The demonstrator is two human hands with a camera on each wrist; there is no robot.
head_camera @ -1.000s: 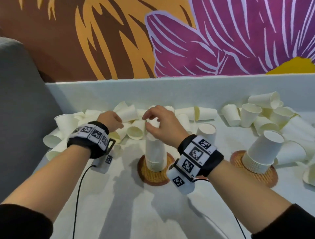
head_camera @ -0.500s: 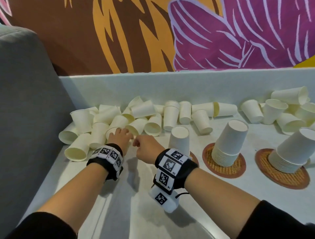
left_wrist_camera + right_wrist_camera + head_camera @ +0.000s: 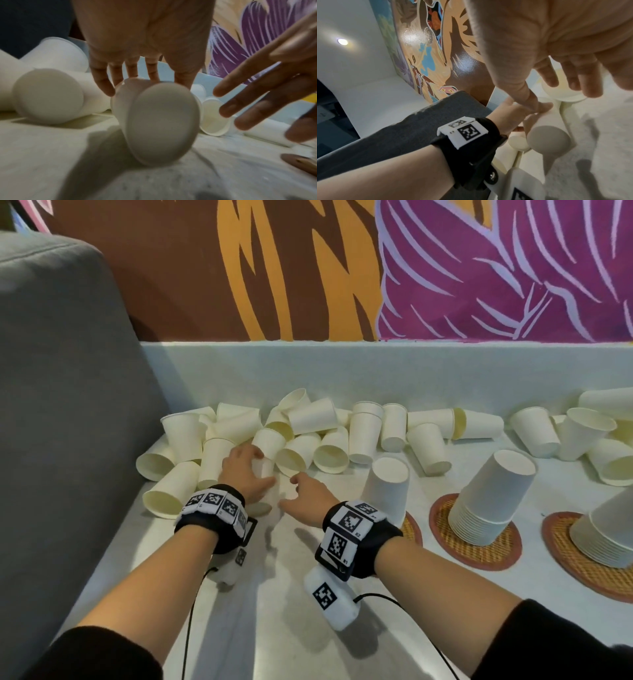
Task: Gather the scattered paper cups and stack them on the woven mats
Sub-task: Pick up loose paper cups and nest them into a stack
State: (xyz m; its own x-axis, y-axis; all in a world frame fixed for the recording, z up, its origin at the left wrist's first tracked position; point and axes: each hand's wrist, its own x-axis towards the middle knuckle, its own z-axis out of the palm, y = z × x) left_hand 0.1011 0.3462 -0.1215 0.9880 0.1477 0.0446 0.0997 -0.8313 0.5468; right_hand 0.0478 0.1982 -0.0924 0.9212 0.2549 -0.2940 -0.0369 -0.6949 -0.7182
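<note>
Many white paper cups (image 3: 330, 451) lie scattered along the back of the pale table (image 3: 267, 604). My left hand (image 3: 255, 470) grips one lying paper cup (image 3: 265, 491) at the pile's near edge, its base (image 3: 163, 121) facing me and fingers (image 3: 102, 86) over its top. My right hand (image 3: 301, 491) hovers open just right of that cup, fingers (image 3: 240, 105) spread and not touching it. Three upside-down cup stacks stand on woven mats: left stack (image 3: 388, 491), middle stack (image 3: 489, 494) on its mat (image 3: 476, 553), right stack (image 3: 606, 529).
A grey cushion (image 3: 68, 405) rises along the left side of the table. A low white wall (image 3: 342, 368) closes the back under a painted mural. More loose cups (image 3: 582, 433) crowd the far right. Thin black cables (image 3: 188, 628) trail from both wristbands.
My right hand left the top of the left stack and came down left beside my left hand. My left hand took hold of a cup from the pile. The view swung left.
</note>
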